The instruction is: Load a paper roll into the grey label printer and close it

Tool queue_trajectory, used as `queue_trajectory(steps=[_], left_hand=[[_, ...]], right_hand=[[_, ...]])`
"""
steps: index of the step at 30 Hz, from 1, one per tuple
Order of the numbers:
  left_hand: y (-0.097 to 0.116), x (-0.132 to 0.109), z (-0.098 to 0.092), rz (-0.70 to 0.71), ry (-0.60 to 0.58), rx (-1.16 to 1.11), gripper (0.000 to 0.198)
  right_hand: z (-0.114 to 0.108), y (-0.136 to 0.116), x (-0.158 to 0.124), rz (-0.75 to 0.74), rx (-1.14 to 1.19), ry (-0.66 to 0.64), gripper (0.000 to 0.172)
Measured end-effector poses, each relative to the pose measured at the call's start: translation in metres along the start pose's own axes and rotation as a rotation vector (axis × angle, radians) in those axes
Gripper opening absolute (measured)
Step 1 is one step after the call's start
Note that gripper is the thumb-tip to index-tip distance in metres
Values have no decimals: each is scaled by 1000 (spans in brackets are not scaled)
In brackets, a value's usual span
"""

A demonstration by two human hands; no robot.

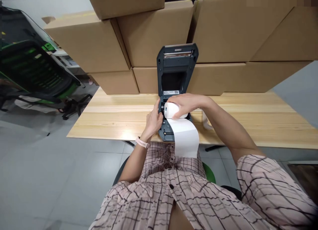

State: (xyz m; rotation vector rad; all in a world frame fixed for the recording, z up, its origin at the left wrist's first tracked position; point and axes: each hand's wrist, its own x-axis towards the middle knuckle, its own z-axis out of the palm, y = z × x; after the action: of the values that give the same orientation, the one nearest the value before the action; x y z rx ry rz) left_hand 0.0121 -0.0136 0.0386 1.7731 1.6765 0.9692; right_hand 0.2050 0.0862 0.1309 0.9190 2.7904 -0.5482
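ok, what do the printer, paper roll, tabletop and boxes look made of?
Printer: dark grey, matte, likely moulded plastic; the shiny strip inside its lid looks metallic.
Paper roll: smooth white paper, loose end bending in a soft curve.
Tabletop: light wood or wood-look laminate, streaky grain, slight sheen.
Boxes: plain brown cardboard, matte, crisp folded edges.
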Motion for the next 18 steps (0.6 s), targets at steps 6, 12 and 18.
queue_trajectory(steps=[6, 12, 18], left_hand=[[-2, 1, 0, 10, 1, 18, 79], [-4, 2, 2, 18, 23, -14, 77], [-6, 1, 4, 17, 47, -37, 72]], right_hand=[[12, 1, 16, 20, -53, -68, 64], [27, 8, 17, 22, -81, -25, 72], [60, -2, -26, -177, -9, 276, 61]])
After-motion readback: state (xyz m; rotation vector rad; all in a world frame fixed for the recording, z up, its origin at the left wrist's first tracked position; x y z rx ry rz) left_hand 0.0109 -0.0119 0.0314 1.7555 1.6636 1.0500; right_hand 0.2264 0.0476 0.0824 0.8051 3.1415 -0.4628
